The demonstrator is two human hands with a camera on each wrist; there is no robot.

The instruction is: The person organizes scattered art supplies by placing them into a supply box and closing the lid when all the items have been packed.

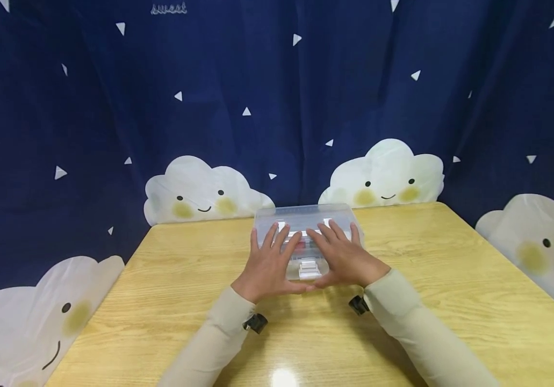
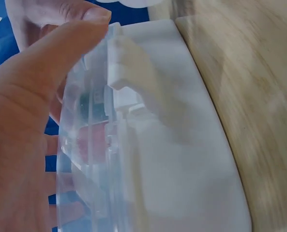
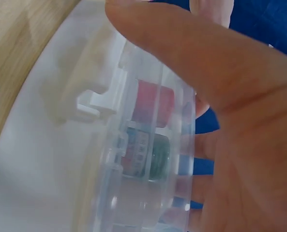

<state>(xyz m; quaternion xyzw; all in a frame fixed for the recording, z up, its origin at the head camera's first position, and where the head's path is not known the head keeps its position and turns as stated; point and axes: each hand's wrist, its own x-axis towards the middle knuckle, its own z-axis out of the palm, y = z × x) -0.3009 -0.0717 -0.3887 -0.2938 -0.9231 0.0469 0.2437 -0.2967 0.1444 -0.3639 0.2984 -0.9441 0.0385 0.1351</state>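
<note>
A clear plastic storage box [image 1: 301,216] with a white body stands near the back of the table. On its lid rest my left hand [image 1: 267,269], at the left, and my right hand [image 1: 346,262], at the right. The fingers of both are spread and mostly straight. The two thumbs come together at the front edge, by the white latch [image 1: 309,269]. In the right wrist view the latch stands out from the box's front. Through the clear side show a red item [image 3: 154,103] and a green item [image 3: 159,157]; their kind is unclear.
The box stands on a light wooden table [image 1: 199,258]. Behind and beside it hangs a dark blue curtain [image 1: 238,64] with white triangles and smiling clouds. Dark wrist cameras [image 1: 256,323] sit under both cuffs.
</note>
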